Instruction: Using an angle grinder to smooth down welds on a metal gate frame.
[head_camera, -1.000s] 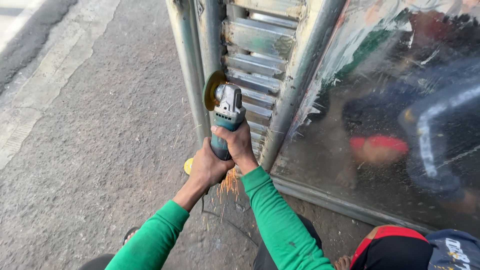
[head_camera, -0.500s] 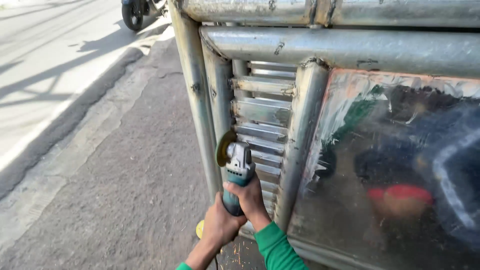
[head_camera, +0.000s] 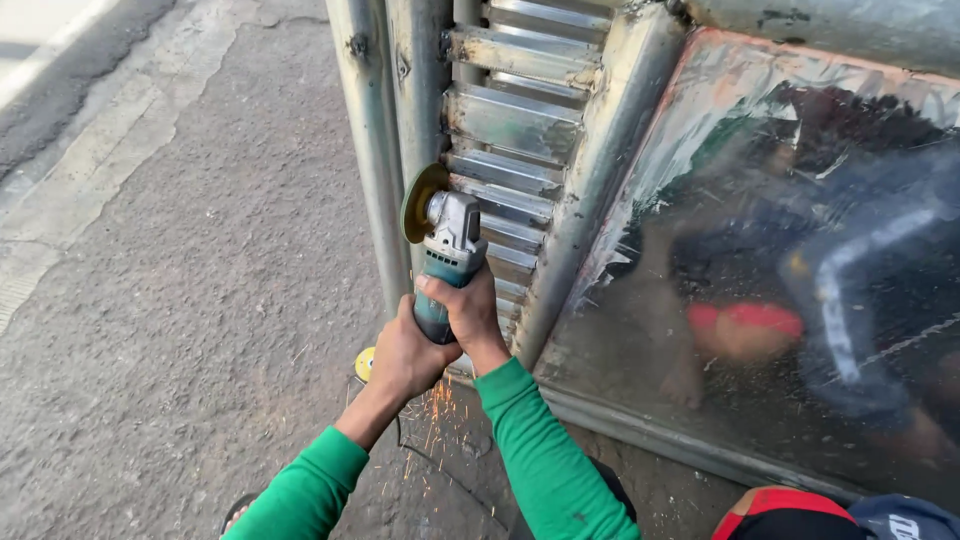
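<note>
Head view: left hand (head_camera: 402, 358) and right hand (head_camera: 472, 312) grip the angle grinder (head_camera: 447, 250) between them.

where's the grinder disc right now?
Head view, centre: the disc of the grinder, held in both hands, sits against the upright steel post, left of the slats.

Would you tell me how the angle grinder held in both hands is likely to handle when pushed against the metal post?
The angle grinder looks rigid and probably nose-heavy: left hand and right hand both grip its body. Sparks suggest the disc is spinning, so it may kick off the metal post.
</note>
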